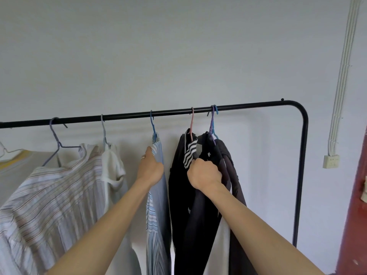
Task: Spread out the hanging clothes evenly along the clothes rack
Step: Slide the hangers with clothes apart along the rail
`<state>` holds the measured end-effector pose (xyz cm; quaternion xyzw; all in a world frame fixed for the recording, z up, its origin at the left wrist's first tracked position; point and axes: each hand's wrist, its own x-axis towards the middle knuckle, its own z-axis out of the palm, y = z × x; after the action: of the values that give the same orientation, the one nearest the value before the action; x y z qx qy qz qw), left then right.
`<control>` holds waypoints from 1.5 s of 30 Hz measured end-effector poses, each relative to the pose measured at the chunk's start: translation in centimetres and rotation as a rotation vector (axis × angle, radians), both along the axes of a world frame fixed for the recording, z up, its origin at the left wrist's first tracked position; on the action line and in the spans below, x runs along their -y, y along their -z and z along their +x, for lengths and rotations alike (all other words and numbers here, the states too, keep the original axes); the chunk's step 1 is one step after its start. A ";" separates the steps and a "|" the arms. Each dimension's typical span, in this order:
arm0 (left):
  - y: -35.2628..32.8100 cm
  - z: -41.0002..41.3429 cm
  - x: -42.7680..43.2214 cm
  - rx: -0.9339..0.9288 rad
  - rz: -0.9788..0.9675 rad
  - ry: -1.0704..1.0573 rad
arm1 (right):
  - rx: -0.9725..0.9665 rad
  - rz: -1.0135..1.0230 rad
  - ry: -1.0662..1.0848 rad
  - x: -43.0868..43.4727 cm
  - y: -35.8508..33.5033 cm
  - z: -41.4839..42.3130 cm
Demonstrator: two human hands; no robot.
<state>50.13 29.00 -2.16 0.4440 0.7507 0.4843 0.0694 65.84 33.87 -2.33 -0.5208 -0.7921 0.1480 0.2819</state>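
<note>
A black clothes rack [248,105] runs across the view with its right post bending down. Several garments hang from it on hangers. My left hand [150,168] grips the shoulder of a light blue striped shirt [158,205] on a blue hanger. My right hand [204,174] is closed on the dark garments [182,195] bunched at the right, which hang from a pink hanger [192,124] and a purple and a blue hanger [213,122] close together. Further left hang a white top [113,167], a pale striped shirt [59,195] and a white and yellow garment [14,159].
The bar's right end, from the purple hanger to the bend [297,108], carries no hangers. A white wall lies behind. White cable conduits [341,80] run down to a wall socket [330,161] at right. A dark red surface [355,205] stands at the far right edge.
</note>
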 end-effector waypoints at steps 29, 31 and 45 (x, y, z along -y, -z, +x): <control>-3.3 8.7 -2.1 -0.487 -0.091 0.019 | -0.073 0.603 0.202 -1.2 -0.3 7.4; -3.0 9.8 -3.4 -0.328 -0.131 0.061 | -0.003 0.641 0.222 -1.6 -0.3 8.3; -1.0 10.3 -5.5 -0.058 -0.154 0.162 | 0.240 0.472 0.133 -2.4 -0.4 9.0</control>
<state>60.43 34.52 -1.15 0.5104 0.7490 0.4048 0.1207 74.81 36.24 -1.89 -0.5052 -0.7965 -0.1221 0.3088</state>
